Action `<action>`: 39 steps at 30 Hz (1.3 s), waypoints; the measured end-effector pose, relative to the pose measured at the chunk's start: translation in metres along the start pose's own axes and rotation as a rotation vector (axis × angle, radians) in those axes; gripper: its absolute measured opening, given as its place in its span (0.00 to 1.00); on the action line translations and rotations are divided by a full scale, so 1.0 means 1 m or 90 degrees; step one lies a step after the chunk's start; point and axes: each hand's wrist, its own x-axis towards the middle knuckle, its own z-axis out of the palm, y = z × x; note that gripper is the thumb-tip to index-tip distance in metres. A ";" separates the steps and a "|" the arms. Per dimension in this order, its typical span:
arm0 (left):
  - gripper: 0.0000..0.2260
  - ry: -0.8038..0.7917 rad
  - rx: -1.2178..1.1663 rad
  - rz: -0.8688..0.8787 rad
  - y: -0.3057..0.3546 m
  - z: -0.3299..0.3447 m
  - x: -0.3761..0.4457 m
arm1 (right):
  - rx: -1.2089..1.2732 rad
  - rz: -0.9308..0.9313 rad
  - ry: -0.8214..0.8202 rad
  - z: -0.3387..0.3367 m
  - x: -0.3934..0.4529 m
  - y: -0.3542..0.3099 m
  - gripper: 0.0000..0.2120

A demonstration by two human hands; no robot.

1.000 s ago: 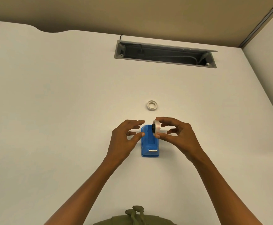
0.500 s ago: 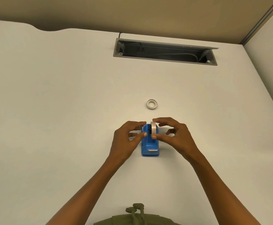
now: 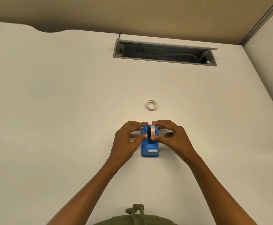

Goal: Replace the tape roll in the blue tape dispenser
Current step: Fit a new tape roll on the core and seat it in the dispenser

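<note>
Presently right hand (image 3: 173, 138) pinches light, stiff tape roll (image 3: 152, 132) by its rim over blue tape dispenser (image 3: 150, 147), left hand (image 3: 129, 140) steadying its nine-o'clock side; spare ring (image 3: 151, 105) at twelve o'clock.

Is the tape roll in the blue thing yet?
Almost in. The roll stands upright in the dispenser, right hand pinching it; full seating cannot be told.

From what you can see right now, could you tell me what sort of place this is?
Probably an office workstation: a plain white desk with a recessed cable tray holding wires, partition panels behind it, and a blue tape dispenser being reloaded.
</note>
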 end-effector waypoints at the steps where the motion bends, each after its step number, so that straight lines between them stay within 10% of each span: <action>1: 0.17 -0.009 0.010 0.015 0.000 0.000 0.000 | 0.005 0.001 -0.002 0.000 0.000 0.000 0.21; 39: 0.21 -0.085 0.060 0.050 -0.014 0.005 0.008 | 0.018 -0.098 0.008 0.001 -0.010 0.005 0.14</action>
